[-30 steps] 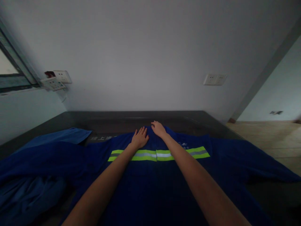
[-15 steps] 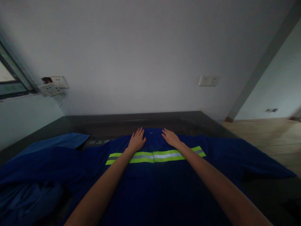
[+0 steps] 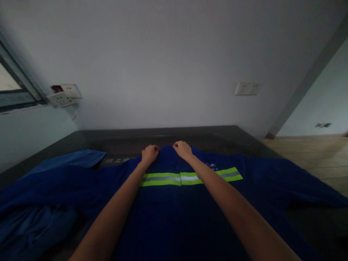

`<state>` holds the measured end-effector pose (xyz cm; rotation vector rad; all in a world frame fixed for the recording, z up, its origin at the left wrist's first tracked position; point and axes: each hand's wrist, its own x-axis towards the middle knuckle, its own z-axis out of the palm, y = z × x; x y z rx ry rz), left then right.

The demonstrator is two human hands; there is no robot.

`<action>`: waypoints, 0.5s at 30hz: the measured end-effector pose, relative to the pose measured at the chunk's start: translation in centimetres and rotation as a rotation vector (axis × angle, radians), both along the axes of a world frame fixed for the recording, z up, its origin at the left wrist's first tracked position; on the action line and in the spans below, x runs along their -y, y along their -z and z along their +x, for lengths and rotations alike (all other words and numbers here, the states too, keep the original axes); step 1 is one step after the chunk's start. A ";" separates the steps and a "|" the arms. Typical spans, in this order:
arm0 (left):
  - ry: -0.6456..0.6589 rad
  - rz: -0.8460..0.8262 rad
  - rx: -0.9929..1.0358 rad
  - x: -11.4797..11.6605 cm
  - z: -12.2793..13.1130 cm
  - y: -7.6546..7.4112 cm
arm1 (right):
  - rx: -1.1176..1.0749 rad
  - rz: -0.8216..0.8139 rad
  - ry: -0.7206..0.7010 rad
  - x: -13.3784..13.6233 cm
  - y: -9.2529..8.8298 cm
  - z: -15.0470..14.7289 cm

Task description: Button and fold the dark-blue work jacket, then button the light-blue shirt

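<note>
A dark blue work jacket [image 3: 163, 203] lies spread front side up, sleeves out to both sides. A yellow-green reflective band with a grey stripe [image 3: 160, 179] crosses its chest, and small white print shows by my right forearm. At the collar's left side my left hand [image 3: 149, 154] is closed, fingers curled in a pinch at the cloth edge. My right hand [image 3: 183, 149] pinches the collar [image 3: 165, 150] near its middle. The fingertips of both hands are partly hidden, and the lower jacket is very dark.
The jacket lies on a dark table [image 3: 125, 136] against a pale wall [image 3: 157, 72]. Other blue cloth [image 3: 67, 159] lies beside and under the left sleeve. Wall sockets [image 3: 248, 88] are above the table; tiled floor [image 3: 312, 146] shows at right.
Both hands were lying flat with fingers spread on the collar area. Now their fingers are curled into pinches; the right hand has moved left along the collar, and the left hand slightly left.
</note>
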<state>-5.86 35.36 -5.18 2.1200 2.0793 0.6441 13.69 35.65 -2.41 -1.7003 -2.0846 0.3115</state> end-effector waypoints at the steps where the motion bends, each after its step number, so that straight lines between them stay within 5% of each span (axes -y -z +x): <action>1: 0.004 -0.006 0.004 0.0 0.1 0.2 | -0.011 -0.021 0.014 -0.6 0.1 -1.1; 15: 0.050 0.017 0.216 -0.8 0.1 1.6 | -0.269 -0.087 0.130 -5.1 2.6 -4.7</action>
